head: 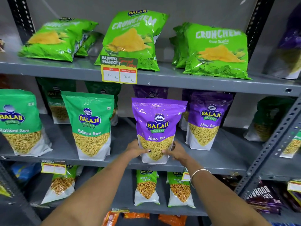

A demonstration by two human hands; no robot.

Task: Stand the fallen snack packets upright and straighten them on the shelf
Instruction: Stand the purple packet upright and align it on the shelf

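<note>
A purple Aloo Sev packet (157,126) stands upright at the front edge of the grey middle shelf (123,163). My left hand (137,149) grips its lower left side and my right hand (175,152) grips its lower right side, thumbs on the front. A second purple Aloo Sev packet (206,119) stands upright just to the right. Two green Ratlami Sev packets (91,124) (19,121) stand upright to the left. On the top shelf, a green Crunchem bag (53,39) lies fallen at the left; two more (132,38) (216,49) lean back.
A yellow price tag (119,70) hangs from the top shelf's edge. More packets stand behind the front row. The lower shelf holds Chana packets (146,187) and dark purple bags (263,198) at the right. Perforated metal uprights (275,139) frame the shelf bay.
</note>
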